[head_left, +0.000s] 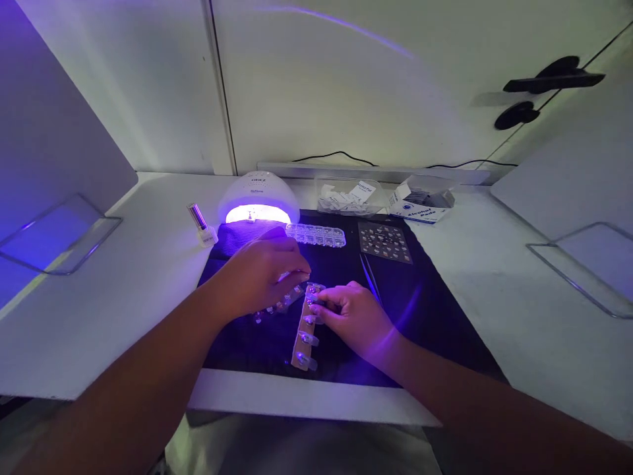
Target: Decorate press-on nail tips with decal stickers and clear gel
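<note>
Both hands low over the black mat [435,316], centre of the white desk [123,297]. Left hand [260,274] is palm down, fingers curled, fingertips pinched on a small pale piece at its right edge; can't tell what the piece is. Under and just left of it lies a strip of clear nail tips [279,307], partly hidden by the hand. Right hand [353,316] is loosely closed, thumb and forefinger pressing the upper end of the tan nail strip [305,336], which lies flat on the mat, running toward the near edge, with clear tips stuck along it. The two hands almost meet at the strip's top end. Tweezers [370,277] lie on the mat just right of the right hand, untouched. Behind: UV lamp [258,196] lit purple, clear compartment tray [316,235] beside it, sheet of small decals [384,241], small bottle [202,224] left of lamp, box of alcohol pads [420,201], clear tub [349,196].
</note>
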`<state>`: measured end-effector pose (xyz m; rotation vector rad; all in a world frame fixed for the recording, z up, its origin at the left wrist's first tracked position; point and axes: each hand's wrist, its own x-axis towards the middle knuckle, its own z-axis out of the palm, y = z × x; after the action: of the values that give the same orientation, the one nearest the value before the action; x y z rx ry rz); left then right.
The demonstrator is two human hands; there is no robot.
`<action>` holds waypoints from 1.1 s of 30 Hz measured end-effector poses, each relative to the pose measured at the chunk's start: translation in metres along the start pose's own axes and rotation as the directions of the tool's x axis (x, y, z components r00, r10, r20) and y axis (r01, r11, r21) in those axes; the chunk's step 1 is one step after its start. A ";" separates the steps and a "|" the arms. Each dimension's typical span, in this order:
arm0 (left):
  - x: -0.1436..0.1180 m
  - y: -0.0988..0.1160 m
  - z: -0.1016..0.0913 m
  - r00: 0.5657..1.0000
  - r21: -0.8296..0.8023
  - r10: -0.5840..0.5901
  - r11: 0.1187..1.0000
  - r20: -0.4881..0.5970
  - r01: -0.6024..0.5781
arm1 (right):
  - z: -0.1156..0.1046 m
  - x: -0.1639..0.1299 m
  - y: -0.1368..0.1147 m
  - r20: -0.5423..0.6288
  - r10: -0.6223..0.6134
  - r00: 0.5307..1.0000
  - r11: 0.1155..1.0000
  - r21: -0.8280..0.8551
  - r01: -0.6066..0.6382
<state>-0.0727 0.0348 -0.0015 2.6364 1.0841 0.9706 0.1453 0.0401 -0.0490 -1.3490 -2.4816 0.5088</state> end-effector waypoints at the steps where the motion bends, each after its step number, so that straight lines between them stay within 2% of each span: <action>1: 0.000 0.000 0.000 1.000 0.002 0.003 1.000 -0.002 -0.003 | 0.000 0.000 0.000 -0.002 0.003 1.000 1.000 0.007 -0.003; 8: 0.001 0.001 0.000 0.999 0.026 0.034 0.999 -0.031 -0.033 | 0.001 -0.001 -0.003 -0.016 0.016 1.000 0.999 0.042 -0.016; 19: 0.001 0.001 0.003 0.999 0.043 0.042 0.998 -0.018 -0.041 | 0.001 0.000 -0.004 0.013 -0.008 1.000 0.993 0.114 0.006; 33: -0.001 -0.003 0.001 0.999 0.109 0.045 0.993 -0.008 -0.044 | 0.003 -0.004 0.002 -0.057 -0.091 0.994 0.989 0.108 0.097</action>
<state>-0.0746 0.0364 -0.0036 2.7568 1.1153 0.9606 0.1472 0.0373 -0.0528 -1.1821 -2.4236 0.5726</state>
